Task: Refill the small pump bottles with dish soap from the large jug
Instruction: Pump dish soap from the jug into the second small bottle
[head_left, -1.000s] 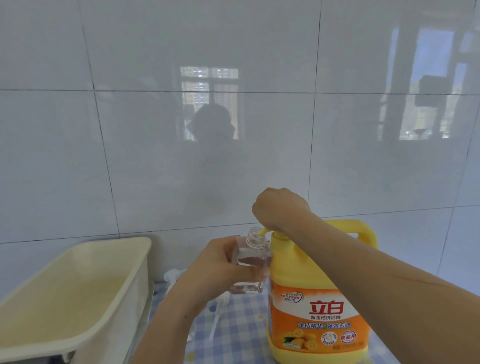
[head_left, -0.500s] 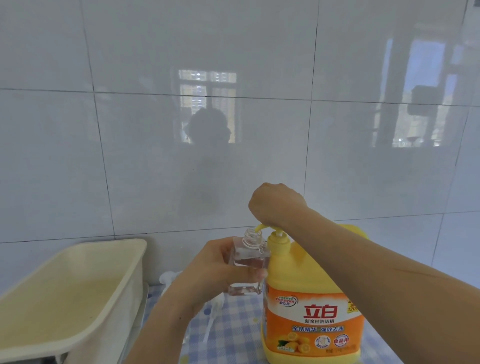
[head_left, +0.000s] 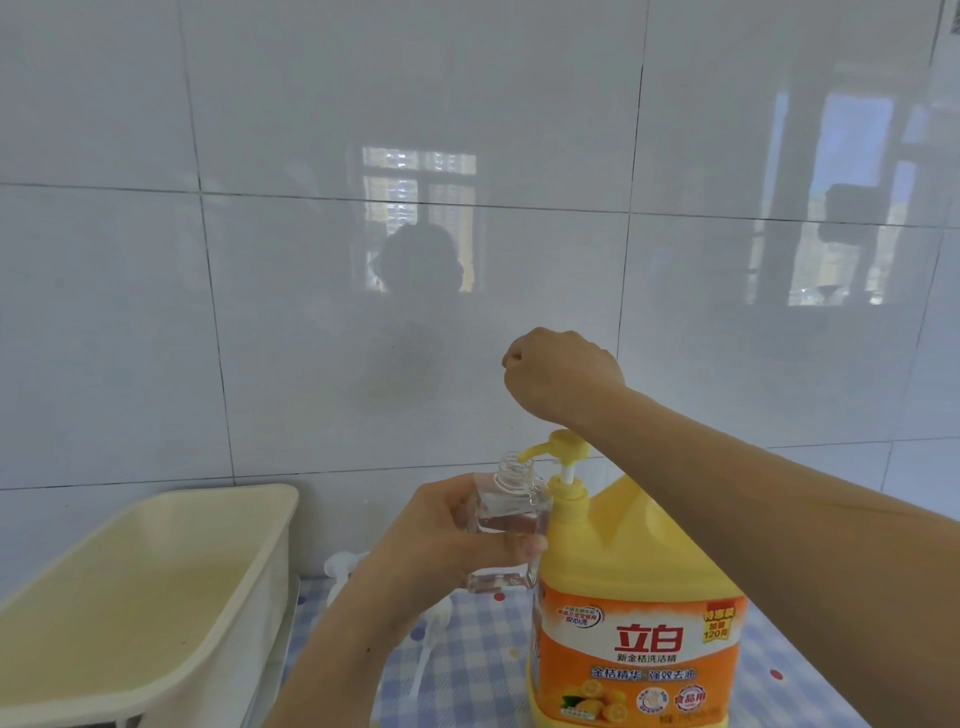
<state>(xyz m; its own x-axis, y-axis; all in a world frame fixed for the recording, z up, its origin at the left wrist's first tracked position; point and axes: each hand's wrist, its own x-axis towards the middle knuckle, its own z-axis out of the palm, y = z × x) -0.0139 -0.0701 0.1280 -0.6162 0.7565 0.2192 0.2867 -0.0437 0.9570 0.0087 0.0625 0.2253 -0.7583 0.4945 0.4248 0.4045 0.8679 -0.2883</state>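
Observation:
A large yellow jug (head_left: 639, 571) with an orange label stands on the checked cloth. Its yellow pump head (head_left: 563, 447) is up on its white stem. My left hand (head_left: 441, 540) grips a small clear bottle (head_left: 511, 512) with no cap, tilted against the jug's neck. The bottle's open mouth sits right under the pump spout, and a little liquid shows inside it. My right hand (head_left: 561, 371) hovers as a loose fist just above the pump head, holding nothing.
A cream plastic tub (head_left: 156, 597) stands at the left. A white pump top with its tube (head_left: 340, 564) lies on the blue checked tablecloth (head_left: 478, 665) behind my left wrist. A glossy white tiled wall (head_left: 311, 312) rises close behind.
My right hand has lifted off the pump head, which rose back up on its stem. My left hand keeps the small bottle under the spout.

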